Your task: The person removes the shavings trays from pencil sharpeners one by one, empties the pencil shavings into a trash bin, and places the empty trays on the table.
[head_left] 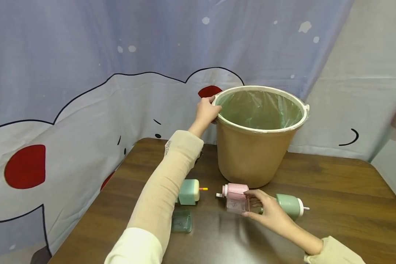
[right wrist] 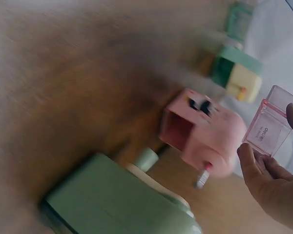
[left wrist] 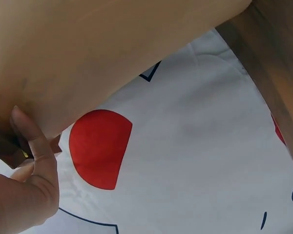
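My left hand (head_left: 207,110) reaches across the table and grips the near-left rim of a tan bucket (head_left: 250,154) lined with a thin green bag. The left wrist view shows the bucket wall (left wrist: 112,48) with my thumb against it. My right hand (head_left: 250,207) pinches the clear pink drawer (right wrist: 271,122) of a pink pencil sharpener (head_left: 236,189) lying on the table in front of the bucket. In the right wrist view the drawer is out of the pink sharpener (right wrist: 202,131) and just beside it.
A green sharpener (head_left: 290,205) lies right of my right hand. A green-and-cream sharpener (head_left: 189,191) with a pencil in it lies left, with a clear green drawer (head_left: 181,221) in front of it. A cartoon-print cloth (head_left: 85,110) hangs behind the brown table (head_left: 343,205).
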Demonstrator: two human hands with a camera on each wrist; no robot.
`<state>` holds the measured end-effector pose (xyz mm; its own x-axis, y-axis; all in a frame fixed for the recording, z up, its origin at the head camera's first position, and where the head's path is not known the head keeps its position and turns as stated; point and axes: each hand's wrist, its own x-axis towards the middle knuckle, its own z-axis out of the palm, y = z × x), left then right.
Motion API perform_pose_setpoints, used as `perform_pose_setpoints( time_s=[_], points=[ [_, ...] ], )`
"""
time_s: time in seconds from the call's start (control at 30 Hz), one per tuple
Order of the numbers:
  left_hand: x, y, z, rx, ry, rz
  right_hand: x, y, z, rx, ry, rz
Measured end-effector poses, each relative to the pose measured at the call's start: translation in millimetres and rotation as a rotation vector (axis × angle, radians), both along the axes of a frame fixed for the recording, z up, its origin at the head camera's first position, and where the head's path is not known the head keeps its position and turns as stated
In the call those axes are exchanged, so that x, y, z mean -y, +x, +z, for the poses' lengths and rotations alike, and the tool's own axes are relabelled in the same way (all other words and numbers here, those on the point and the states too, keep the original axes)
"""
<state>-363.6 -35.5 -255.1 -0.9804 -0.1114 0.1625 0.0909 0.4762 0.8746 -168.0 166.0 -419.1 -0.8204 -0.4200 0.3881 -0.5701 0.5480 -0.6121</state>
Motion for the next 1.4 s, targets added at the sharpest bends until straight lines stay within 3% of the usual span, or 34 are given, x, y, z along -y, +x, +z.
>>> perform_pose_setpoints(
  time_s=[0.2, 0.43, 0.7, 0.93, 1.4],
  points=[
    [0.7, 1.8, 0.3, 0.005, 0.0, 0.016, 6.4, 3.3, -15.7, 0.001, 0.059, -0.031],
    [1.2, 3.7, 1.7, 0.0, -0.019, 0.023, 12.2, 4.1, -29.6, 0.065, 0.106, -0.02],
    [-1.9, 3.7, 2.9, 0.004, -0.005, 0.019, 16.4, 4.4, -37.0, 0.074, 0.159, -0.075],
    [-1.8, 2.3, 2.2, 0.01, -0.014, 0.02, 17.1, 6.4, -39.9, 0.184, 0.108, -0.099],
    [-0.4, 2.5, 1.6, 0.012, 0.004, 0.025, 19.6, 10.3, -47.4, 0.2, 0.106, -0.139]
  ],
)
